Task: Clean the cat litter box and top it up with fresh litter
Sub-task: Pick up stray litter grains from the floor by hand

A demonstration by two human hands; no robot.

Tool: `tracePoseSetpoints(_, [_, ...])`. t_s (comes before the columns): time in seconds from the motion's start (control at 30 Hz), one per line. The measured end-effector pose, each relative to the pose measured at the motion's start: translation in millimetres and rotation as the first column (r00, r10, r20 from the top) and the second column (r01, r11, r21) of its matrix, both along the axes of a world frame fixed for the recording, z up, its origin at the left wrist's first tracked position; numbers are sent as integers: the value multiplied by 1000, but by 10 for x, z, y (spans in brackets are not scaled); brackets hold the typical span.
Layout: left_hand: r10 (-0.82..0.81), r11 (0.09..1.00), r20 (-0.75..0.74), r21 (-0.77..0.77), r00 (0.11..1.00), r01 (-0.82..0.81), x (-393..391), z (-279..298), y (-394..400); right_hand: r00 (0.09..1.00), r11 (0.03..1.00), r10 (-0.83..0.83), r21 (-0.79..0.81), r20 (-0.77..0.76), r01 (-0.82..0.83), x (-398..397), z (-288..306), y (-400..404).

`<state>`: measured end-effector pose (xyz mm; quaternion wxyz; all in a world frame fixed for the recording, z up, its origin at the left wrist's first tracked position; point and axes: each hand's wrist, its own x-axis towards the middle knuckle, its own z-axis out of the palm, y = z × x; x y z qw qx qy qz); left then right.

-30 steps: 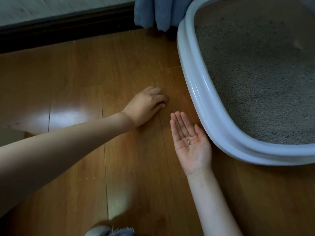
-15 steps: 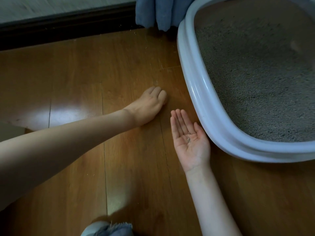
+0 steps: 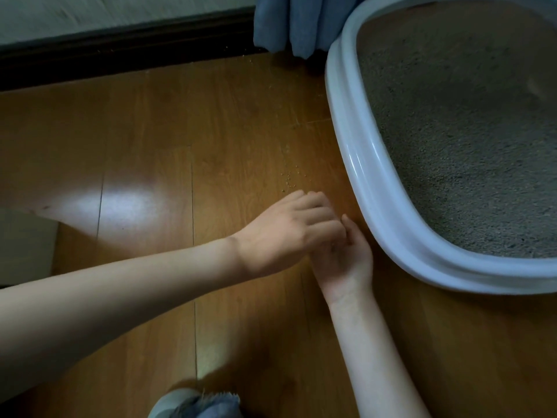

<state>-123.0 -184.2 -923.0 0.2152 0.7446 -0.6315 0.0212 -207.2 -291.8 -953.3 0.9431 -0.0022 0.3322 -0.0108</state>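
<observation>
Dim, soft light — pale glare patch on wooden floor (image 3: 120,203); wall at top motion-blurred, edges bowed.

My single head-worn camera looks steeply down and forward at the wooden floor (image 3: 144,131), close above it. It faces a dark baseboard (image 3: 120,52) at the frame's top; the litter box (image 3: 361,188) fills the right.

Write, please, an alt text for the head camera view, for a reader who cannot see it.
Over a wooden floor, the left hand, fingers curled, sits over the upturned palm of the right hand, beside a pale litter box filled with grey litter. A few spilled granules lie on the floor just beyond the hands, and blue cloth hangs behind the box.
</observation>
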Motion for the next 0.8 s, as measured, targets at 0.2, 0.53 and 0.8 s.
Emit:
tracePoseSetpoints(0.2, [417, 907, -232, 47, 879, -418, 562, -102, 122, 998, 996, -62, -72, -12, 61, 7, 14, -18])
tracePoseSetpoints(0.53, [368, 878, -94, 363, 925, -312, 968, -209, -69, 996, 997, -74, -32, 46, 75, -28, 75, -55])
tracePoseSetpoints(0.8, [331, 890, 3, 332, 944, -313, 967, -250, -140, 996, 996, -82, -17, 35, 82, -24, 62, -66])
